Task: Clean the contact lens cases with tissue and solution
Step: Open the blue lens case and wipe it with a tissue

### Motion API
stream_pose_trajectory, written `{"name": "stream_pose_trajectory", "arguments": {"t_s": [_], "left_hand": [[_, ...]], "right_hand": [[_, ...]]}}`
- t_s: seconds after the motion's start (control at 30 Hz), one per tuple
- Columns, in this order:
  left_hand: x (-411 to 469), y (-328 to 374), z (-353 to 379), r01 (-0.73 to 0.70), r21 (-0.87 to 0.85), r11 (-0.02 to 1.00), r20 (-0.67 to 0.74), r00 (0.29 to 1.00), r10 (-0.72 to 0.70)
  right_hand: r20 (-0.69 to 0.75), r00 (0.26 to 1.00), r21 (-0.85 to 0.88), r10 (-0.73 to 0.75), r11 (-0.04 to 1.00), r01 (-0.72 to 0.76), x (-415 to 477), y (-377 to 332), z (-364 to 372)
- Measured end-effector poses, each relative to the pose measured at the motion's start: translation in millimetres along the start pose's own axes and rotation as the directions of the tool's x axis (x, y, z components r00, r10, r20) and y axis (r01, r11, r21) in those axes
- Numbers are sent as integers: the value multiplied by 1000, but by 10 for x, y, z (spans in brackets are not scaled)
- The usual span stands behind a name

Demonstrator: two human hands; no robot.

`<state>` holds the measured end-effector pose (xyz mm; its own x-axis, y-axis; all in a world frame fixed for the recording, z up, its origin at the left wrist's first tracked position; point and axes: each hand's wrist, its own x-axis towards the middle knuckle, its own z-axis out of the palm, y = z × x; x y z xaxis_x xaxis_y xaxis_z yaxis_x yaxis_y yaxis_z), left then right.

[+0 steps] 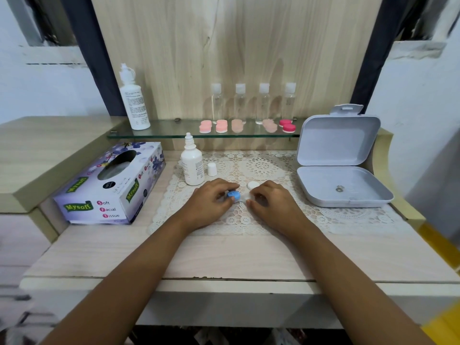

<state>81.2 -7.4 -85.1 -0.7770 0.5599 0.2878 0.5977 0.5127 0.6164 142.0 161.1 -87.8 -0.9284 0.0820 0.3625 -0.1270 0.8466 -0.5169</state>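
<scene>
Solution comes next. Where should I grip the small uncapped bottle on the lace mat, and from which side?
Probably the small bottle round its wide body, below the narrow nozzle, from the near side: it stands upright, tissue box left, cap right.

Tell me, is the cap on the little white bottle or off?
Off. The little white bottle stands with its nozzle bare, and a small white cap stands beside it on the lace mat.
</scene>
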Motion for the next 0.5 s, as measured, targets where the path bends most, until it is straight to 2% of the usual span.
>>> {"name": "stream_pose_trajectory", "arguments": {"t_s": [0.27,0.5], "left_hand": [[27,6,12,-24,90,996,-15,1000,26],[-4,23,-2,-43,36,998,8,999,42]], "right_hand": [[0,1000,-2,3,1000,-3,6,2,5],[-8,1000,1,-2,1000,2,7,9,13]]}}
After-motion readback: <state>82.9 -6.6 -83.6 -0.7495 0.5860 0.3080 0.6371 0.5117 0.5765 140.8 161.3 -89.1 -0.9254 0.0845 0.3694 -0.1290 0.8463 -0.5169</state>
